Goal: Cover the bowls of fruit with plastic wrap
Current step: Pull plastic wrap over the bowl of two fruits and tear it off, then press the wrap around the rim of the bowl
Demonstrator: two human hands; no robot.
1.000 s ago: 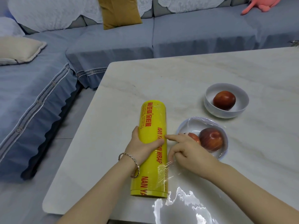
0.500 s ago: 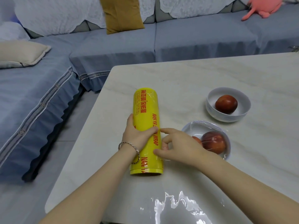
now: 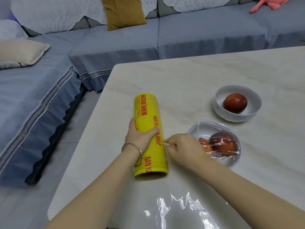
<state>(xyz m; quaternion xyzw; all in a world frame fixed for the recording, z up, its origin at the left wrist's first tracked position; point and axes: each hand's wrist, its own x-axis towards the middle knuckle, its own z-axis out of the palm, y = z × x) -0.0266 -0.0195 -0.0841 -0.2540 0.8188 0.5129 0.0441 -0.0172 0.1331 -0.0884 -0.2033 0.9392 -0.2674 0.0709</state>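
A yellow roll of plastic wrap (image 3: 148, 119) lies lengthwise on the marble table (image 3: 189, 76). My left hand (image 3: 140, 136) grips the roll around its middle. My right hand (image 3: 183, 147) sits just right of the roll, thumb and finger pinched on the loose edge of the film. A near white bowl (image 3: 196, 129) holds two red fruits (image 3: 222, 144) under crinkled plastic wrap. Behind it, a second white bowl (image 3: 237, 116) holds one red fruit (image 3: 235, 103) and has no cover.
A blue sofa (image 3: 115, 47) wraps around the table's far and left sides, with a mustard cushion (image 3: 123, 12), a beige pillow (image 3: 19, 53) and a pink toy (image 3: 270, 4). The table's left edge drops to the grey floor (image 3: 69, 146). Glare shines on the near tabletop.
The roll has slid away from the near table edge. My right hand went from flat fingers on the roll to a pinch on the film's edge.
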